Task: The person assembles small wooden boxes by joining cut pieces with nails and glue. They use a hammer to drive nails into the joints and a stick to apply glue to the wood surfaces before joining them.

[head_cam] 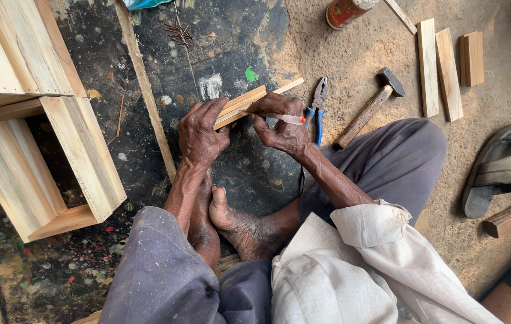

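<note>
1. Wood strips [240, 107]: a small bundle of pale slats, held together low over the dark floor [231, 36], tilted up to the right, just ahead of the person's bare feet [231, 222].
2. Left hand [200, 133]: closed around the lower left end of the strips, fingers curled over the top edge.
3. Right hand [282, 123]: closed on a pen [285, 118], pale barrel with a red end pointing right; its tip rests on the strips near the middle. The fingers of this hand also touch the upper edge of the strips.
4. Pliers [318, 105]: blue handles, lying on the floor just right of the right hand, jaws pointing away from the person.
5. Hammer [368, 108]: wooden handle, dark head, lying slantwise on sawdust beside the pliers, near the right knee.
6. Three short planks [447, 69]: side by side, well right of the hammer.
7. Long thin batten [144, 90]: on the floor left of the left hand, running away from the person.
8. Wooden crates [33, 120]: pale, stacked at far left.
9. Nails [178, 33]: small loose heap, top centre, well apart from the hands.
10. Can [345, 11]: red, at top edge.
11. Sandal [501, 168]: grey, far right.
</note>
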